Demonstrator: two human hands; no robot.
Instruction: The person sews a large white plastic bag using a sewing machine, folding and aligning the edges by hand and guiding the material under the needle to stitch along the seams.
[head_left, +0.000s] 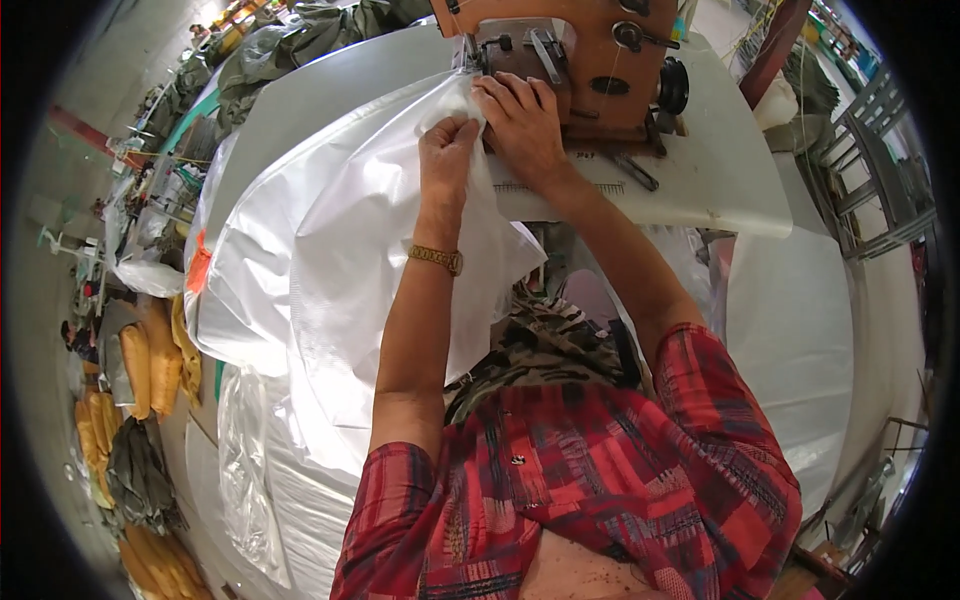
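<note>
Far off to my left, near the bent rim of the view, a heap of orange-yellow bags lay on the floor, with some grey-green cloth among them, too small and warped to tell apart piece by piece. Next came the white woven sack, a big bundle spilling off the pale sewing table and down over more white material below; a small orange tag showed on its left fold, and its lower end was lost behind my arm and red plaid shirt. My left hand, a gold watch on the wrist, was closed in a pinch on the sack's upper edge, the fingertips buried in the fabric. Just beside it and touching it, my right hand lay pressed on the same edge, fingers curled over it right at the foot of the orange-brown sewing machine. The needle was hidden behind my knuckles, and the machine's top was cut off by the frame. Further right stood a grey metal rack, blurred at the rim.
</note>
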